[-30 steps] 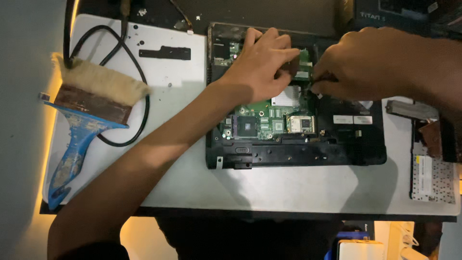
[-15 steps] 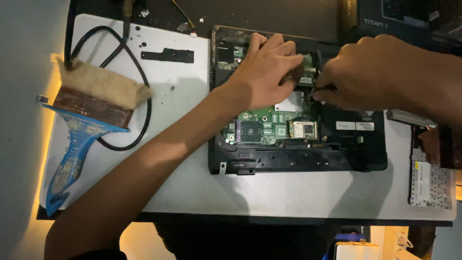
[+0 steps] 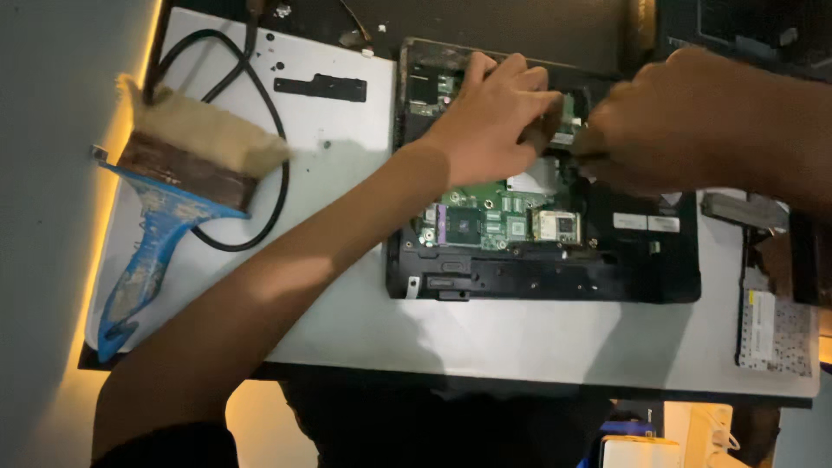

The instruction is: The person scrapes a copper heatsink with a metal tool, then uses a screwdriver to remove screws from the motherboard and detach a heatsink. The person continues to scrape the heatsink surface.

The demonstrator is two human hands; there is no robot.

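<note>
The opened black laptop base (image 3: 555, 277) with its green circuit board (image 3: 485, 221) lies in the middle of the white surface (image 3: 364, 321), and both hands meet over the board's upper part. The left hand (image 3: 494, 121) presses flat with fingers curved, while the right hand (image 3: 685, 121) seems to pinch something small; what it is I cannot tell. I judge it best to hold the board steady and pull gently, without twisting, well apart from the wide blue-handled brush (image 3: 173, 199).

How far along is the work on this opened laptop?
Done: the laptop base is open, its green motherboard exposed, a black cover strip set aside. In hand: left hand and right hand meet over the board's upper middle. Left: the board sits in the base; paintbrush lies unused.
</note>
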